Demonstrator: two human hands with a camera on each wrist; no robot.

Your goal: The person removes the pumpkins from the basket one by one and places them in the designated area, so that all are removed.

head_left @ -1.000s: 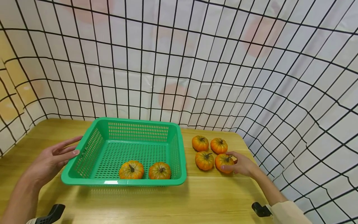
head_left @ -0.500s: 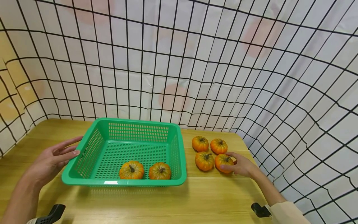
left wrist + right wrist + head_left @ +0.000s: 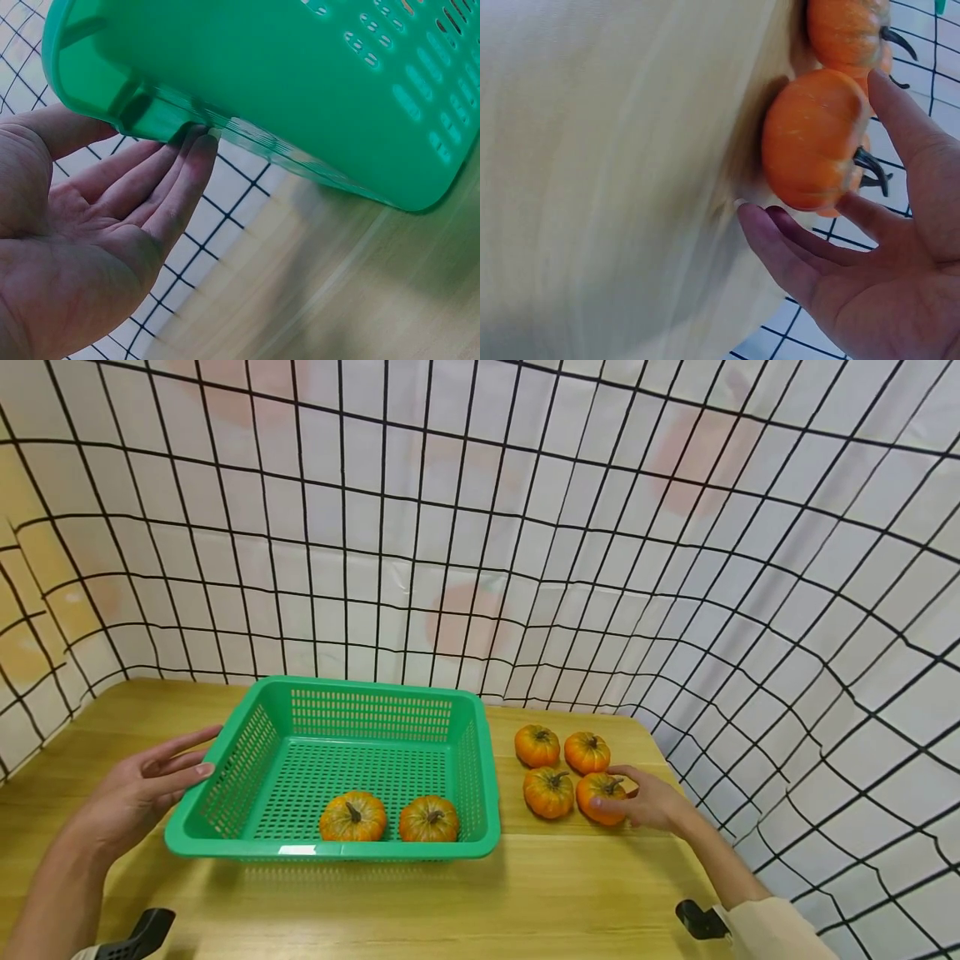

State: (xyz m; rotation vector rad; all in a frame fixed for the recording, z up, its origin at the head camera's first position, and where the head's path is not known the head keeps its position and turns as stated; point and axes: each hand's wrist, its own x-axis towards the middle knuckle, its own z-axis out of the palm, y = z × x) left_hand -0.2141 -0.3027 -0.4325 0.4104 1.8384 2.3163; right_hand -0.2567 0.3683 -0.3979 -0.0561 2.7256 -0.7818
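Observation:
A green perforated plastic basket [image 3: 367, 752] stands on the table with two small orange pumpkins, one left [image 3: 352, 816] and one right [image 3: 428, 819], near its front wall. My left hand [image 3: 142, 789] holds the basket's left rim, thumb on the rim and fingertips against the outer wall below it. At the right, my right hand [image 3: 651, 802] has its thumb and fingers around the nearest right-hand pumpkin [image 3: 596, 793], which rests on the table. In the right wrist view the thumb touches that pumpkin [image 3: 814, 142], one finger reaches behind it, and other fingers extend past it.
More pumpkins sit close by the held one: one beside it [image 3: 548, 792], and two behind, left [image 3: 537, 746] and right [image 3: 587, 752]. A black wire grid [image 3: 420, 560] over a white sheet rises behind the wooden table [image 3: 420, 910] and along its right side.

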